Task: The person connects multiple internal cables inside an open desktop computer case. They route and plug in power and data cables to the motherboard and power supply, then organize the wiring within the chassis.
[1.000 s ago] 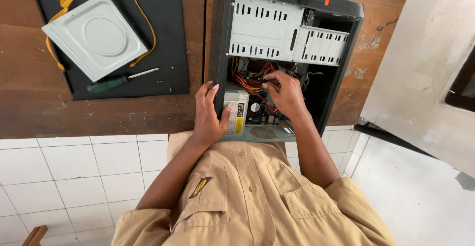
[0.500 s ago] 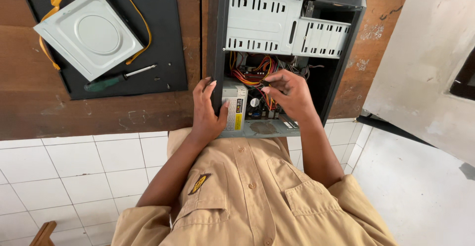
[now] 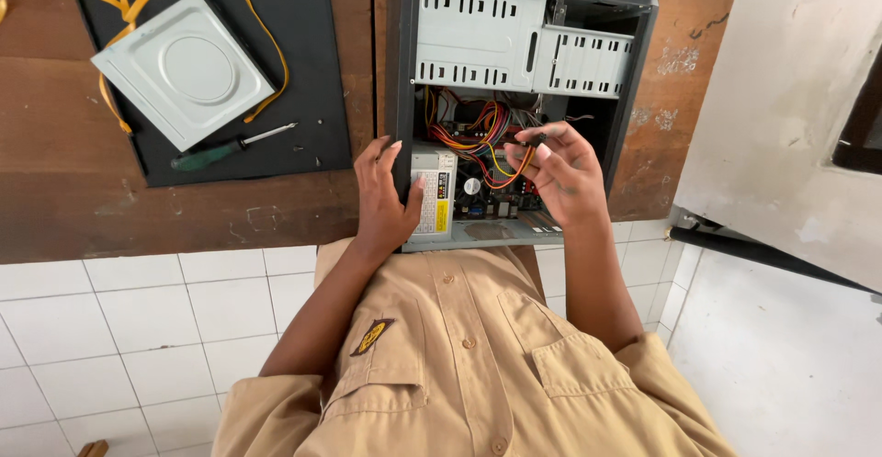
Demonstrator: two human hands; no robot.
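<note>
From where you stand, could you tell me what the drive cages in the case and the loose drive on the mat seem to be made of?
Drive cages: likely bare sheet metal, matte pale grey, with punched slots and folded edges. Loose drive: its cover looks like thin stamped metal, dull silver, with a pressed round recess. Mat: black and matte, perhaps rubber or foam; I cannot tell which.

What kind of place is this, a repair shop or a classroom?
Probably a computer repair or training workshop: an opened computer case lies on a wooden bench, beside a removed disc drive and a screwdriver.

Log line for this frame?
left hand: grips computer case edge | right hand: pinches cable connector inside | screwdriver: on mat
</note>
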